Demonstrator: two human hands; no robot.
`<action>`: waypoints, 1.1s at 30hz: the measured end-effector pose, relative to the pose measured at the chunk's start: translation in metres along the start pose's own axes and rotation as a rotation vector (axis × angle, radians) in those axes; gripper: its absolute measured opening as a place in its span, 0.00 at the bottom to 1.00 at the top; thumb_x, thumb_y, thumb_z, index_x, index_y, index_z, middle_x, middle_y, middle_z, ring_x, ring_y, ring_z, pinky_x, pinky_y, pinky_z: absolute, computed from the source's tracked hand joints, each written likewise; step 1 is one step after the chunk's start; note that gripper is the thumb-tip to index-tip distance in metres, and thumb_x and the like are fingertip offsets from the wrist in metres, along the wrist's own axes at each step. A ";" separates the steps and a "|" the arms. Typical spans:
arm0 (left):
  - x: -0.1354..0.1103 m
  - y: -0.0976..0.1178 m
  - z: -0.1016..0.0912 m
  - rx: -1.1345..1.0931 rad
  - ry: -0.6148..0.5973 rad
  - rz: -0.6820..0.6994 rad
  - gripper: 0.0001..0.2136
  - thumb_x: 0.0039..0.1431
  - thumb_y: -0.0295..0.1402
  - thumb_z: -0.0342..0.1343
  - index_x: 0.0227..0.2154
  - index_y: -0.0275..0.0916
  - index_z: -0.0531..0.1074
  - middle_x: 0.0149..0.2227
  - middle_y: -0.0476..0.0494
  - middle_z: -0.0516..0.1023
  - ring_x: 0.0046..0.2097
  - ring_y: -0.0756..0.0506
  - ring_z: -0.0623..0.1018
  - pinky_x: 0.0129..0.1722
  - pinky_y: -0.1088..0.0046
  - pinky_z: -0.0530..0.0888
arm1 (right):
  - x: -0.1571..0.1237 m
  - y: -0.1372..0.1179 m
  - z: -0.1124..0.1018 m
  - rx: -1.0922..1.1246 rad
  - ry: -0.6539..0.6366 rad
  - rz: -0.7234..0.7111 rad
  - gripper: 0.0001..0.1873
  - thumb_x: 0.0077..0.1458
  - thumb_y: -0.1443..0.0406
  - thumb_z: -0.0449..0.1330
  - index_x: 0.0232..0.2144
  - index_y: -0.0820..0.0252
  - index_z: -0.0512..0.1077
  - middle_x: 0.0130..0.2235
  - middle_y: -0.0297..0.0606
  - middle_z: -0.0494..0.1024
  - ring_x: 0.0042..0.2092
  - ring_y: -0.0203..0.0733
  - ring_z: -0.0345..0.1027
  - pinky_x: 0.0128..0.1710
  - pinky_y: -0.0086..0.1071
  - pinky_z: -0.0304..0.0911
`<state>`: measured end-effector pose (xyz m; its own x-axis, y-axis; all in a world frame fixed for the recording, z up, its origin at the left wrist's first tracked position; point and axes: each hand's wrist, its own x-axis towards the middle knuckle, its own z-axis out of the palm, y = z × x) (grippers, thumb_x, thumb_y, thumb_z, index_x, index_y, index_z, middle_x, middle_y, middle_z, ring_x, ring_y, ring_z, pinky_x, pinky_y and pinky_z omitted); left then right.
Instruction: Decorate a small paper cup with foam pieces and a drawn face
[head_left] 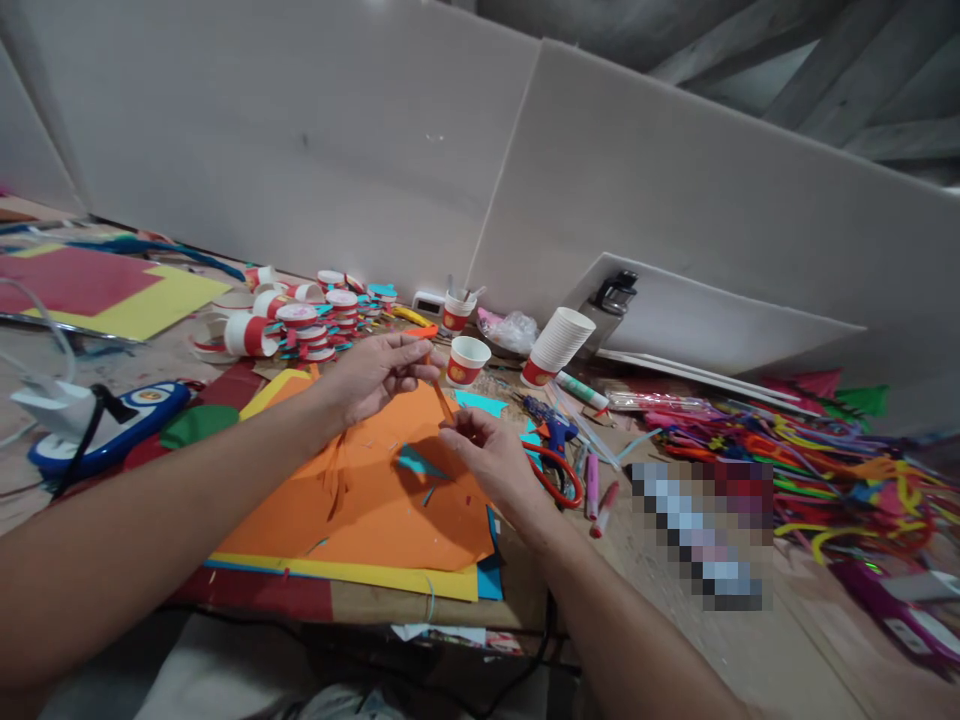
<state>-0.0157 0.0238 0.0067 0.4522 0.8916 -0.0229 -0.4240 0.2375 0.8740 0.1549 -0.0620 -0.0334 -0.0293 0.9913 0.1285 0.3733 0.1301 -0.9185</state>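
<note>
Evidently, the narrow orange paper strip (442,400) is caught between the two hands, above the work surface and just to the left of a red-banded paper cup (464,374). Its long axis runs steeply in view, from the left fingertips down and slightly rightward to the right ones, so the span between the hands is short. The upper end bends over leftward above the left fingers.

The left hand (384,378) is closed in a pinch on the upper part, palm partly turned inward. The right hand (486,452) pinches the lower part between thumb and fingers, nearer the wearer. Neither hand is clearly closer to the strip, since both grip it; the left fingertips come very near the cup's side, though whether they touch it I cannot tell.

Below lies an orange paper sheet (367,535), with teal paper scraps (420,462) on it and a yellow sheet (450,583) showing under its near edge. Right of the right hand are a red handle loop (574,490) and a blue glue gun (556,436); beyond them leans a stack of paper cups (560,343).
</note>
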 end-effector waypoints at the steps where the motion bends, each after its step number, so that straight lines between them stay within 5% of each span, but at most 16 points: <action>1: 0.001 0.004 -0.002 -0.008 0.009 0.009 0.06 0.60 0.24 0.53 0.30 0.30 0.74 0.28 0.42 0.79 0.24 0.56 0.76 0.18 0.88 0.66 | 0.000 0.001 0.001 -0.042 -0.019 -0.014 0.11 0.51 0.59 0.61 0.32 0.62 0.72 0.30 0.33 0.73 0.31 0.33 0.62 0.32 0.29 0.58; 9: 0.008 0.034 -0.019 -0.088 0.136 0.132 0.07 0.61 0.22 0.51 0.31 0.30 0.73 0.29 0.43 0.79 0.23 0.57 0.75 0.14 0.90 0.62 | 0.003 -0.007 0.011 -0.738 -0.186 -0.424 0.11 0.58 0.70 0.58 0.44 0.58 0.74 0.42 0.41 0.73 0.44 0.40 0.64 0.45 0.34 0.60; 16: 0.019 0.033 -0.038 -0.066 0.198 0.209 0.02 0.57 0.25 0.57 0.30 0.32 0.73 0.31 0.42 0.80 0.24 0.56 0.76 0.15 0.88 0.64 | 0.021 -0.026 0.030 -1.361 -0.498 -0.728 0.08 0.62 0.70 0.52 0.38 0.63 0.72 0.41 0.46 0.73 0.44 0.47 0.61 0.40 0.39 0.57; 24: 0.025 0.029 -0.046 -0.072 0.231 0.230 0.02 0.57 0.25 0.57 0.29 0.32 0.73 0.29 0.43 0.79 0.23 0.56 0.75 0.16 0.87 0.64 | 0.028 -0.021 0.034 -1.425 -0.620 -0.879 0.09 0.62 0.70 0.50 0.38 0.64 0.70 0.39 0.45 0.74 0.41 0.46 0.64 0.36 0.38 0.57; 33: 0.023 0.029 -0.042 -0.065 0.232 0.226 0.04 0.58 0.25 0.56 0.28 0.32 0.71 0.25 0.46 0.77 0.23 0.56 0.75 0.17 0.86 0.63 | 0.038 -0.034 0.027 -1.331 -0.738 -0.705 0.10 0.61 0.73 0.52 0.43 0.65 0.69 0.43 0.43 0.73 0.43 0.41 0.66 0.36 0.31 0.60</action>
<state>-0.0507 0.0671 0.0108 0.1534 0.9868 0.0513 -0.5457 0.0413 0.8370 0.1158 -0.0285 -0.0076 -0.7771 0.5979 -0.1965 0.5585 0.7991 0.2226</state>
